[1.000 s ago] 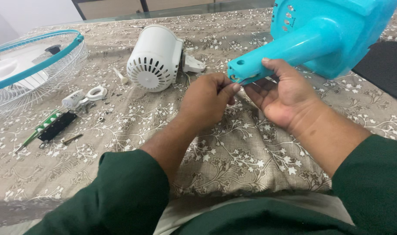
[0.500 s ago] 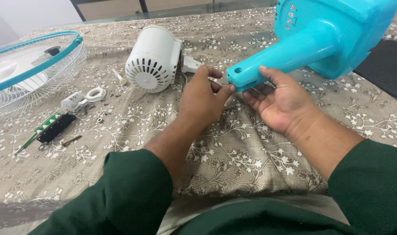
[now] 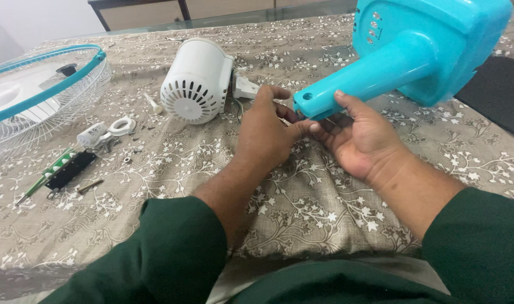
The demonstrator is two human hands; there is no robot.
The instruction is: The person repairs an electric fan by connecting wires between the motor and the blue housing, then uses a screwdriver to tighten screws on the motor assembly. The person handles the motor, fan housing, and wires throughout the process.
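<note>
A turquoise fan stand (image 3: 414, 53) lies tipped on the cloth-covered table, its neck pointing toward me. My right hand (image 3: 361, 138) cups the end of that neck from below, thumb on top. My left hand (image 3: 266, 132) is at the neck's open end, fingers pinched on thin wires that come out of it. A white motor housing (image 3: 196, 81) lies on its side just left of my left hand, with a small white part (image 3: 244, 87) beside it.
A fan guard with a turquoise rim (image 3: 37, 90) sits at the far left. Near it lie a white capacitor (image 3: 92, 135), a white ring (image 3: 122, 125), a black switch block (image 3: 70, 170), a brass screw (image 3: 91, 186) and a white pin (image 3: 153, 104). A dark mat (image 3: 496, 93) lies at right.
Both hands have shifted up toward the end of the turquoise neck. My left hand moved from below the tip to its open end, closer to the white motor housing.
</note>
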